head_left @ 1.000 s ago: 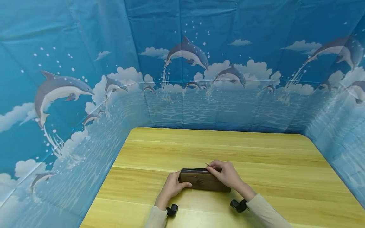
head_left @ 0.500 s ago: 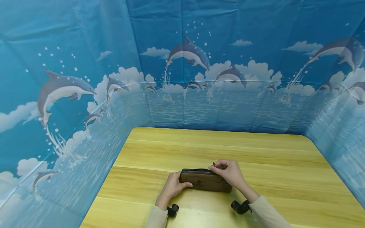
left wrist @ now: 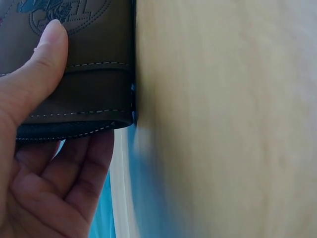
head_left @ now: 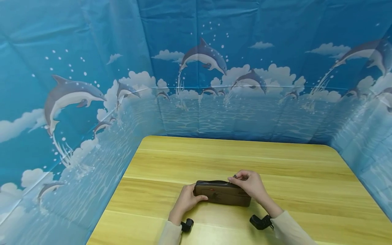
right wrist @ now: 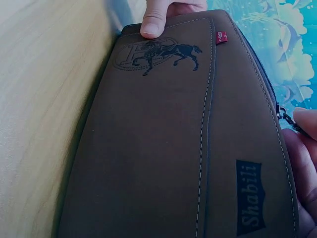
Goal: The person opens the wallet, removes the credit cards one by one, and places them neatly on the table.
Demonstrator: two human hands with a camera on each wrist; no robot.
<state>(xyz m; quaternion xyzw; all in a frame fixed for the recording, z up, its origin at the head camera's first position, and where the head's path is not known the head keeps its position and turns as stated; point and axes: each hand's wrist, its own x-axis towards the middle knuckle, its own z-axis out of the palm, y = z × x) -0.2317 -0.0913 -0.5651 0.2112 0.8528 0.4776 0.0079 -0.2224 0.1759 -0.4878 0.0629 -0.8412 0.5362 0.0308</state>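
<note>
Fingers of the right hand (head_left: 250,184) pinch the zipper pull (right wrist: 289,119); left hand (head_left: 187,199) grips the brown wallet (head_left: 225,196) at one end.

Wallet stands on a long edge on the wood-look table (head_left: 171,156), zip side up, near the table's front, between both hands. Left thumb lies flat on the front face by the horse emblem (right wrist: 168,57), other left fingers bent behind the short end. Right thumb and fingertips close together on the pull at the top edge. Front also has a red tag (right wrist: 221,37) and a dark "Shabili" patch (right wrist: 249,198). Black wrist cameras (head_left: 261,222) below light sleeves' cuffs (head_left: 170,233); blue dolphin backdrop (head_left: 260,20) surrounds the table.
</note>
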